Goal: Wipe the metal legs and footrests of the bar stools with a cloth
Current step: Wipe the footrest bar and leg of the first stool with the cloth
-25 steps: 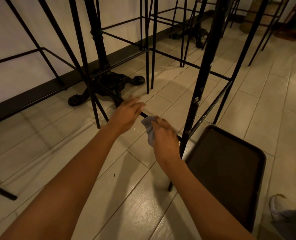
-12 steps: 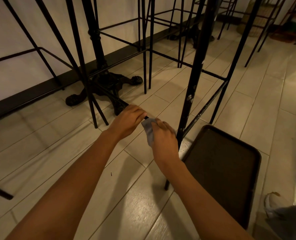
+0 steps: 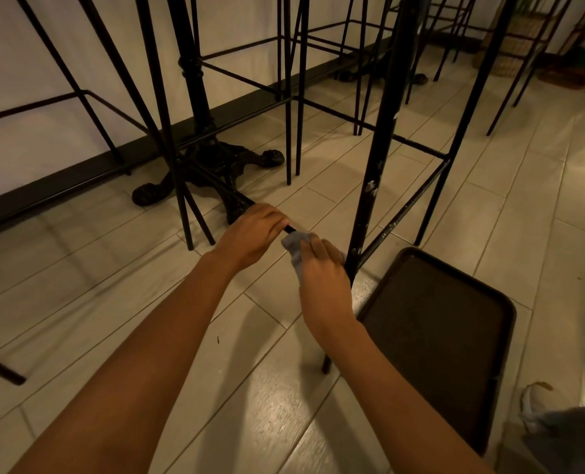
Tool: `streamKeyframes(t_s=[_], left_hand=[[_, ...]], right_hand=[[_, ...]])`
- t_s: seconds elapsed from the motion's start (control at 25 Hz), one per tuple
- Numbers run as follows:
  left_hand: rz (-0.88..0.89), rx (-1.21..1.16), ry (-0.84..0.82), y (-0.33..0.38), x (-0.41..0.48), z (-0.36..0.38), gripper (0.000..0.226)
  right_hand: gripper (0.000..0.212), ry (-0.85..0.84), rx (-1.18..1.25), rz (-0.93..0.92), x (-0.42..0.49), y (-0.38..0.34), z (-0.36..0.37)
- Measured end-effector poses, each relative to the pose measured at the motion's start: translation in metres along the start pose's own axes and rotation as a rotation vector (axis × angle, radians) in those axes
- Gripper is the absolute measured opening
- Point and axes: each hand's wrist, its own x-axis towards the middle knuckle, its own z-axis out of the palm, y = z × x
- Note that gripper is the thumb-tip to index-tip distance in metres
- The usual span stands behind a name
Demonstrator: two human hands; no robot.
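Observation:
A black metal bar stool stands in front of me, its near leg (image 3: 375, 165) scuffed with pale marks. A low footrest bar (image 3: 239, 200) runs from that leg toward the left. My left hand (image 3: 253, 234) grips this bar, fingers curled over it. Just to its right, my right hand (image 3: 322, 268) holds a small grey-blue cloth (image 3: 294, 244) against the same bar, close to the near leg. Another footrest bar (image 3: 407, 206) with worn paint runs to the right rear leg (image 3: 455, 131).
A dark rectangular tray (image 3: 455, 323) lies on the tiled floor at my right. A cast-iron table base (image 3: 212, 165) stands behind the stool by the wall. More thin-legged stools (image 3: 291, 97) line the wall. A shoe (image 3: 537, 401) shows at the bottom right.
My left hand went from resting open over the footrest bar to curling around it. The right hand with the cloth stayed on the bar near the leg.

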Motion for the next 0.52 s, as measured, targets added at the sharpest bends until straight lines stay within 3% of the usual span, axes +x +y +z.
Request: streamKeyframes(t_s=[0.24, 0.4, 0.52], left_hand=[[0.040, 0.015, -0.015, 0.009, -0.002, -0.004, 0.019], [0.045, 0.046, 0.050, 0.015, -0.008, -0.001, 0.023], [-0.118, 0.039, 0.044, 0.025, -0.017, 0.003, 0.033]], right_hand=[[0.068, -0.185, -0.145, 0.043, 0.012, -0.008, -0.013], [0.066, -0.167, -0.278, -0.008, -0.002, -0.007, -0.014], [0.055, -0.151, -0.310, -0.051, -0.007, -0.002, -0.012]])
